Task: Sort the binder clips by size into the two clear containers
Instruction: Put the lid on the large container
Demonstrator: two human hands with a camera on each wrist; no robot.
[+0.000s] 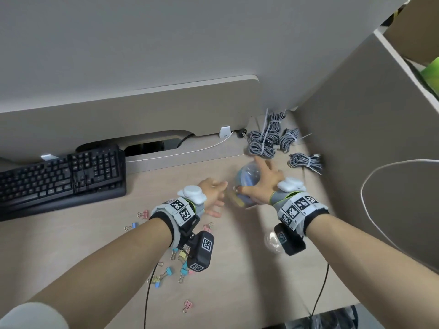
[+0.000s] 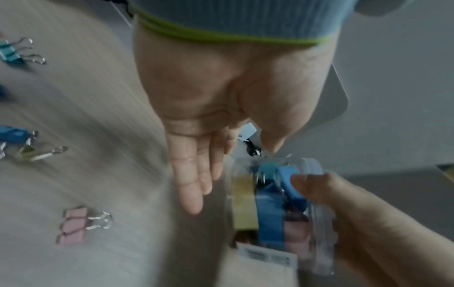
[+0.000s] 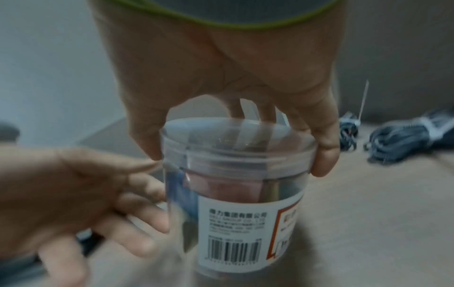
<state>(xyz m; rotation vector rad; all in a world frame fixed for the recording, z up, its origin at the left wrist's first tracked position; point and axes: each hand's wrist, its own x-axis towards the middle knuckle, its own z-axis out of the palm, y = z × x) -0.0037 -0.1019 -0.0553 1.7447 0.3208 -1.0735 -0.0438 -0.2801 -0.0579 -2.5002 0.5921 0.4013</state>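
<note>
A clear round container (image 1: 245, 186) with a lid and a barcode label (image 3: 236, 229) stands on the desk, with blue, yellow and pink clips inside (image 2: 270, 203). My right hand (image 1: 259, 181) grips its lid (image 3: 236, 139) from above, thumb and fingers curled round the rim. My left hand (image 1: 216, 198) is open just left of it, fingers (image 3: 137, 203) straight and spread by the container's side; whether they touch is unclear. A second clear container (image 1: 272, 242) sits under my right wrist, partly hidden. Several small coloured binder clips (image 1: 183, 269) lie loose under my left forearm, including a pink one (image 2: 73, 225).
A black keyboard (image 1: 61, 176) lies at the left. Bundled grey cables (image 1: 268, 138) sit behind the container near the grey partition (image 1: 356, 138) on the right. A white cable (image 1: 365, 210) loops at right. One pink clip (image 1: 187, 306) lies near the desk's front edge.
</note>
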